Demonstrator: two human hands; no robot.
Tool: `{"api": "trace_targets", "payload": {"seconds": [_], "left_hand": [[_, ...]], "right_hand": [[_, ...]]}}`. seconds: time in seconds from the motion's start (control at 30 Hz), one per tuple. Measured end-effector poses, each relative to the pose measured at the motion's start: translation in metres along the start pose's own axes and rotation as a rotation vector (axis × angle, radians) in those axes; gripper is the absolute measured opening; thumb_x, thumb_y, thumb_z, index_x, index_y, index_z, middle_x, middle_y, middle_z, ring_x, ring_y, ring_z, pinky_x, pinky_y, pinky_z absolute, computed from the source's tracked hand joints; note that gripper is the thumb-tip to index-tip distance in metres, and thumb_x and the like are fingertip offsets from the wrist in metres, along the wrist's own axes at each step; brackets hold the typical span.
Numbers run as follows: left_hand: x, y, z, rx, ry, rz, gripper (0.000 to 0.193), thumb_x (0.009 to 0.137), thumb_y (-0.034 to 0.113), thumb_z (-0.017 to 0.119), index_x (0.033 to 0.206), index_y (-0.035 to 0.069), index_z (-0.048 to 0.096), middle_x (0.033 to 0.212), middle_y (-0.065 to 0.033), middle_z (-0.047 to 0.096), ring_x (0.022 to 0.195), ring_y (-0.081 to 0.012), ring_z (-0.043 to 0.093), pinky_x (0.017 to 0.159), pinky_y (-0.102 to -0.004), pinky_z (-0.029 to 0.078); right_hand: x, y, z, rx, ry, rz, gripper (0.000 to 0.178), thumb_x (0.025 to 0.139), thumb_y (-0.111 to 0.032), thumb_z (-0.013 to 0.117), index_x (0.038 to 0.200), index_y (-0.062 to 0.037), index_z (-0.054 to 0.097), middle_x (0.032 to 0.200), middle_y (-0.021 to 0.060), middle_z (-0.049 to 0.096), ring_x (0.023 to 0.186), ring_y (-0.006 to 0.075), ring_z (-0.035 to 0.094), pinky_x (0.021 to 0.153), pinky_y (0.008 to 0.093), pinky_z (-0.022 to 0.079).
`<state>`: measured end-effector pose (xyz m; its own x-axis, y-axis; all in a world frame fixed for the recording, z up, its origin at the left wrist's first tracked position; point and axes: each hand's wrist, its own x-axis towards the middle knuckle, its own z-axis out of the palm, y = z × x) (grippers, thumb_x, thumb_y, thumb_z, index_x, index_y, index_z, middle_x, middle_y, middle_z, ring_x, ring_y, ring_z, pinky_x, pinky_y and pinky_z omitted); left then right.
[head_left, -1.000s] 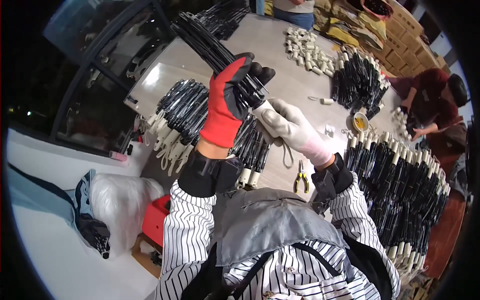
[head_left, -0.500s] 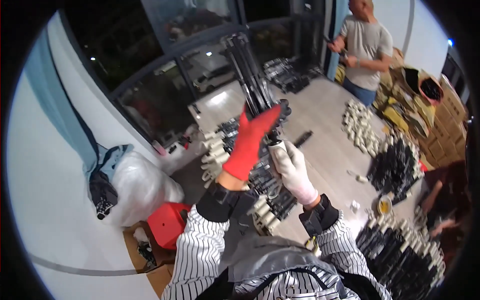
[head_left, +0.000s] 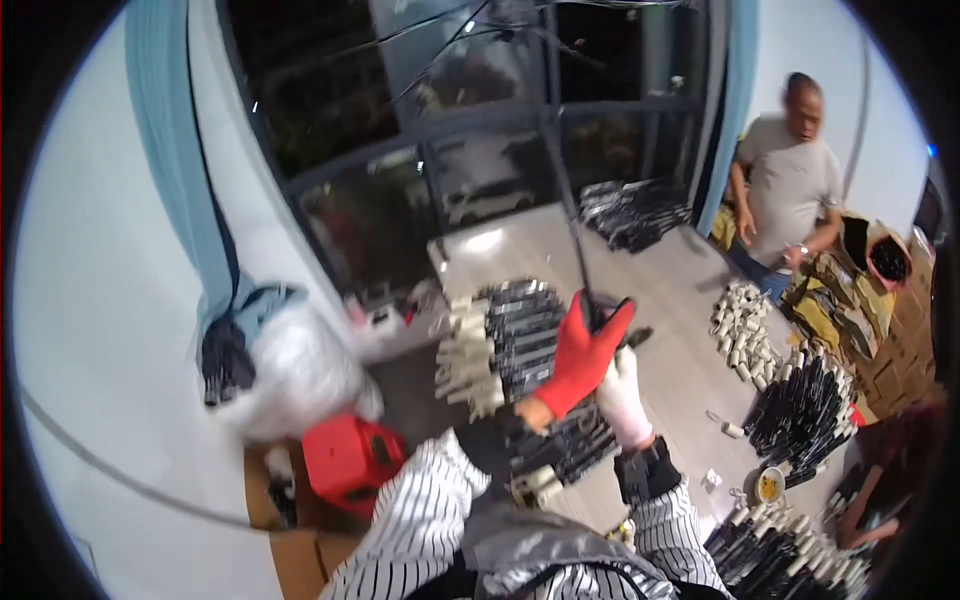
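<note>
A bare umbrella frame [head_left: 566, 190] stands tilted away from me, its thin dark ribs spread out at the top of the view and no cloth on them. My left hand [head_left: 581, 364], in a red glove, is closed around the lower shaft, thumb on one side and fingers on the other. Just below it, my right hand [head_left: 624, 405] in a white glove grips the handle end; the handle itself is mostly hidden by the fingers. Under my arms lies a row of folded umbrella frames [head_left: 522, 335] with cream handles.
Folded frames [head_left: 640, 212] lie by the window. Cream handles [head_left: 740, 325] and more black frames [head_left: 800, 410] are piled on the right, near a small bowl [head_left: 770, 486]. A person [head_left: 790, 180] stands at the back right. On the left are a red stool [head_left: 350, 462] and plastic bags [head_left: 305, 370].
The frame's ribs, folded together before, are now spread wide. My left hand has closed around the lower shaft. My view has shifted, and the person at the back has turned toward the table.
</note>
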<state>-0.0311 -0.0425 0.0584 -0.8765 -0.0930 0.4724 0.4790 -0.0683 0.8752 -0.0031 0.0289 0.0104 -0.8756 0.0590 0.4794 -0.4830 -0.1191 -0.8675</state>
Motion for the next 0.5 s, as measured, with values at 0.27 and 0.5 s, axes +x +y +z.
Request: {"api": "trace_targets", "payload": {"seconds": [0.27,0.5], "left_hand": [[0.050,-0.053,-0.063,-0.513,0.013,-0.028,0.056,0.091,0.041,0.062,0.132,0.006,0.048,0.127,-0.0117,0.053,0.112,-0.0198,0.054,0.089,-0.0314,0.048],[0.131,-0.058,-0.060,-1.094,-0.319,-0.395,0.056,0.087,0.058,0.058,0.108,0.007,0.062,0.091,-0.0107,0.067,0.081,-0.0274,0.066,0.075,-0.0465,0.055]], "right_hand": [[-0.091,0.012,-0.121,0.053,0.178,0.373,0.035,0.094,-0.036,0.058,0.108,-0.0045,0.055,0.081,0.0041,0.062,0.058,0.0093,0.054,0.046,0.0219,0.042],[-0.198,-0.053,-0.154,-0.075,0.119,0.714,0.036,0.094,-0.036,0.053,0.094,-0.0006,0.060,0.065,0.0018,0.055,0.047,0.0100,0.047,0.042,0.0213,0.038]]}}
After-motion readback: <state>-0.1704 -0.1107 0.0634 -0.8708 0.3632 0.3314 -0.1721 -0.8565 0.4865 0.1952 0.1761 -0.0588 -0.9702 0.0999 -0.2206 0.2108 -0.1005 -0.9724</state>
